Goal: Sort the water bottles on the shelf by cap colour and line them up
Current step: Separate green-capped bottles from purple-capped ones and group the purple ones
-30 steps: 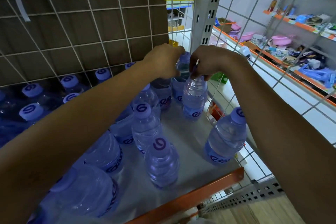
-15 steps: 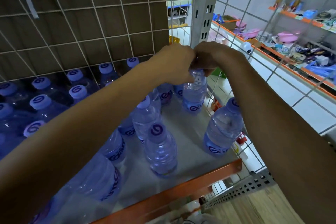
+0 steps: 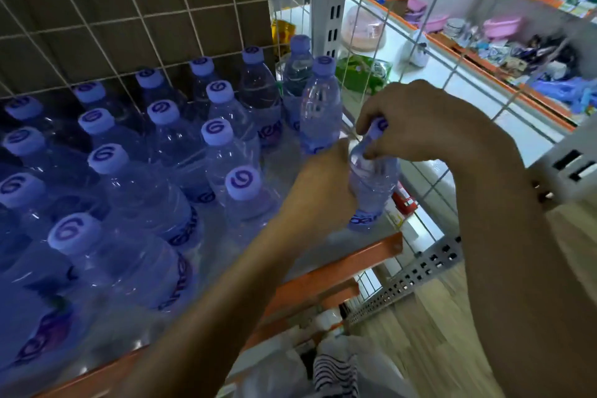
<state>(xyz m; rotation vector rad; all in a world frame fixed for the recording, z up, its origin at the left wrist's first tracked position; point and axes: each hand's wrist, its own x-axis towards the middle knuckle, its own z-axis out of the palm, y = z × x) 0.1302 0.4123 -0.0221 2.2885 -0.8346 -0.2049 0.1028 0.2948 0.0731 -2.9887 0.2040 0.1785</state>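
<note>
From your head camera, both of your hands are on one water bottle (image 3: pixel 371 200) at the front right corner of the shelf (image 3: pixel 349 263), just inside the orange front rail and close to the wire side panel (image 3: pixel 420 10). Your left hand (image 3: pixel 323 178) wraps around the bottle's body and your right hand (image 3: pixel 416 126) pinches its cap (image 3: pixel 378 125) from above. The bottle leans a little, and its base is at or just above the shelf floor; you cannot tell which. To your left, the other bottles (image 3: pixel 155 152) stand upright in fairly even rows running to the back mesh. Every cap you can see is the same pale violet, so the colour sorting looks largely settled here. Two more bottles (image 3: pixel 319 107) stand at the back right, apart from the main block and not squarely in its rows. By this view, most of the lining up is done. What seems left is to place the bottle you are holding in a row, then bring those two back-right bottles into line.
</note>
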